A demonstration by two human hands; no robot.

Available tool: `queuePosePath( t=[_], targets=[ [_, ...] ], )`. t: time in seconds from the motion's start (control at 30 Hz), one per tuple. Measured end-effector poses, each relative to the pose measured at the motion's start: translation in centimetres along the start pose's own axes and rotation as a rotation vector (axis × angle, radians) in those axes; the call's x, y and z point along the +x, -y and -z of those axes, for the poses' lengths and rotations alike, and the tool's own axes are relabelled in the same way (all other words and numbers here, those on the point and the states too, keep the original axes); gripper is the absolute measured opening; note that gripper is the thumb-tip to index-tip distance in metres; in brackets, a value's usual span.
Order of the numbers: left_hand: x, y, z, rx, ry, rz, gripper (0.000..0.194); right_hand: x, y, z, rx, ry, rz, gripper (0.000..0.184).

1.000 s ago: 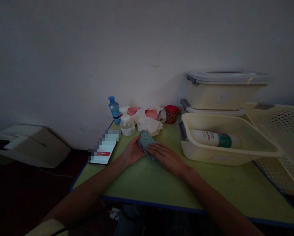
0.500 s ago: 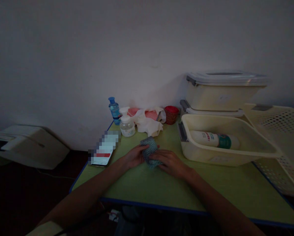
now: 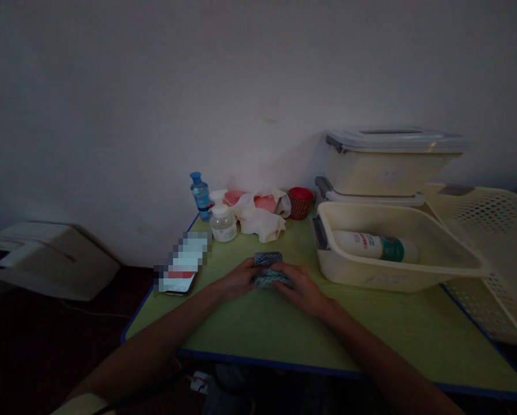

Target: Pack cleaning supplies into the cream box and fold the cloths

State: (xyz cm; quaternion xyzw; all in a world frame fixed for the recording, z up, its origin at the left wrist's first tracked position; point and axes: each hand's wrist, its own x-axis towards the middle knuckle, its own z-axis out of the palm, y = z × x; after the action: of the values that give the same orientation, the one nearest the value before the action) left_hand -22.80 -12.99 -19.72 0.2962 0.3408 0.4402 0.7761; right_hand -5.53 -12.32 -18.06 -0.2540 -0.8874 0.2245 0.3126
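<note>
Over the middle of the green table [image 3: 249, 328], a small folded cloth [image 3: 268, 259] with a dark and pale blue-grey pattern is between my two hands. My left hand [image 3: 240, 279] is closed on its left edge. From the right, my right hand [image 3: 302, 289] grips it with fingers across its top and the thumb below. The two fingertips come near each other over the cloth, which looks doubled over in layers. Its underside and the tips of some fingers are hidden.
On the left lies a phone [image 3: 184, 265] with a lit screen. Behind are a blue bottle [image 3: 201, 197], a clear pump bottle [image 3: 222, 225], a white cloth [image 3: 262, 222] and a red basket [image 3: 301, 204]. A cream bin [image 3: 396, 280] holding a white bottle [image 3: 362, 245] stands right, before stacked lidded boxes [image 3: 379, 170].
The cloth has turned from slanting to lying more level and looks more compact. My right hand's fingers have shifted up over it. Both hands stay around the same spot.
</note>
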Motion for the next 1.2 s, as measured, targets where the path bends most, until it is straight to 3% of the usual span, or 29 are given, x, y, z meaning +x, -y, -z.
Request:
queuePosePath(
  t=[0.17,0.4,0.6,0.73,0.9,1.03,1.1,1.2],
  targets=[
    [-0.1,-0.1,-0.3,0.049,0.014,0.008,0.012,0.0,0.1,-0.1,-0.035,-0.047,-0.022,0.017],
    [-0.2,0.2,-0.1,0.357,0.130,-0.038,0.014,0.6,0.2,0.1,0.015,-0.208,-0.028,0.008],
    [-0.5,-0.2,0.0,0.472,0.170,-0.032,0.012,1.2,0.1,0.1,0.354,-0.132,-0.203,0.007],
    [-0.7,-0.4,-0.3,0.499,0.180,-0.033,0.012,1.3,0.1,0.1,0.444,-0.154,-0.287,0.010],
    [-0.4,-0.2,-0.2,0.244,0.144,0.033,0.016,1.4,-0.1,0.3,0.431,-0.217,-0.337,0.012],
    [0.0,-0.2,0.0,0.014,0.114,0.067,0.026,1.5,-0.6,0.0,0.355,-0.399,-0.369,0.011],
    [0.0,-0.1,-0.2,-0.004,0.105,0.032,0.023,1.4,-0.8,-0.2,0.341,-0.465,-0.368,0.014],
    [-0.2,0.0,-0.6,-0.003,0.063,-0.046,0.020,1.4,-0.9,-0.5,0.346,-0.460,-0.366,0.020]
  ],
)
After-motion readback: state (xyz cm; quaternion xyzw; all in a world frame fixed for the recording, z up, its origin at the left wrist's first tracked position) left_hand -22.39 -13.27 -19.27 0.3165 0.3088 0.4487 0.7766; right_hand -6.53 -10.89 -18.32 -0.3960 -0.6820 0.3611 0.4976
